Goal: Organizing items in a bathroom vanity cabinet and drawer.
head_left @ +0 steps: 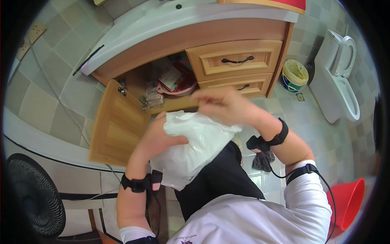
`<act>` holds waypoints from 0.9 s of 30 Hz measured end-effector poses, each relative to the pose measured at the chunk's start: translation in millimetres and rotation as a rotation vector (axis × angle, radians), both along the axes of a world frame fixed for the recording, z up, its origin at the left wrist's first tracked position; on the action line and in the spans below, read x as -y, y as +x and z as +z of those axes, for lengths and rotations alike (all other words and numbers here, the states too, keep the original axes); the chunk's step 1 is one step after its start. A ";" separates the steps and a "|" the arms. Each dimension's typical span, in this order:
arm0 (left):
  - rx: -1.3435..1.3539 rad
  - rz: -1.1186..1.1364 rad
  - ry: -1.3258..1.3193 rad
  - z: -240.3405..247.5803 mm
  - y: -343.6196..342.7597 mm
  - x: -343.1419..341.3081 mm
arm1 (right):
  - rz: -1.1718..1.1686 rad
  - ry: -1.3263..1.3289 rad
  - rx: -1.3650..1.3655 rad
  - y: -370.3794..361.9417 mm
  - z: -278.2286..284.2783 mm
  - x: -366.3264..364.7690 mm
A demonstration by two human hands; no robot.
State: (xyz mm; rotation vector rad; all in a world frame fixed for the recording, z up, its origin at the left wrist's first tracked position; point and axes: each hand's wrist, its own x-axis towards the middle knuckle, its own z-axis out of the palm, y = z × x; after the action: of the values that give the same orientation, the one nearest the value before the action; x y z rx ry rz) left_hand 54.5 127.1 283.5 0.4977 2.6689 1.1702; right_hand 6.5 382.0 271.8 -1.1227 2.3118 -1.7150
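Note:
A white plastic bag [195, 142] rests against my lap in front of the open cabinet. My left hand [158, 136] grips its left side, with the thumb lying over the front and the other fingers hidden behind it. Over the bag's upper right edge is my right hand [227, 105]. Its fingers are blurred by motion and bent toward the cabinet, so I cannot make out whether they hold anything. What is inside the bag does not show.
The wooden cabinet door [118, 126] hangs open at left. Inside the cabinet are a pink basin [178, 92] with red items and a clear-wrapped package [153, 97]. A black fan [36, 195], a lined bin [294, 76], a toilet [336, 81] and a red bucket [347, 203] stand around.

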 end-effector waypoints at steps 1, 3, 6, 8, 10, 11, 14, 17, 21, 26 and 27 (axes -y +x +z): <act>-0.085 0.049 -0.009 4.5 3.4 2.1 | -0.048 -0.134 0.065 -6.5 2.6 -10.1; -0.363 0.117 -0.086 3.2 18.7 10.9 | -0.126 -0.331 0.024 -21.4 -7.4 -31.6; -0.861 0.259 -0.111 -17.0 29.3 24.0 | 0.025 -0.380 0.096 -28.5 -35.3 -39.4; -1.074 0.321 -0.089 -42.5 37.5 32.2 | 0.113 -0.288 0.186 -15.3 -40.0 -28.6; -1.086 0.329 -0.063 -71.8 43.1 30.7 | 0.182 -0.257 0.131 0.1 -37.5 -7.3; -1.095 0.327 -0.034 -88.0 46.9 28.0 | 0.150 -0.183 0.082 8.1 -38.2 0.4; -0.968 0.354 0.005 -137.9 59.0 29.9 | 0.053 -0.036 -0.053 16.7 -57.5 12.1; -0.946 0.320 -0.037 -142.3 67.4 28.2 | 0.013 -0.042 0.004 19.7 -69.3 7.3; -0.991 0.157 -0.229 -102.2 76.7 23.3 | -0.027 -0.177 -0.014 33.7 -57.1 7.7; -0.877 0.127 -0.070 -104.2 66.6 24.8 | -0.043 -0.481 0.225 43.0 -49.8 13.0; -0.876 0.130 -0.069 -105.3 67.3 23.9 | -0.054 -0.594 0.328 44.4 -49.0 12.7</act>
State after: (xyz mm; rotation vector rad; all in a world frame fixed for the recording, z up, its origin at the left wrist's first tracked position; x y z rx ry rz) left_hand 121.9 103.1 178.2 1.0339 3.4904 1.0408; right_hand 50.9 369.3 222.8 -0.7458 1.6981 -2.4757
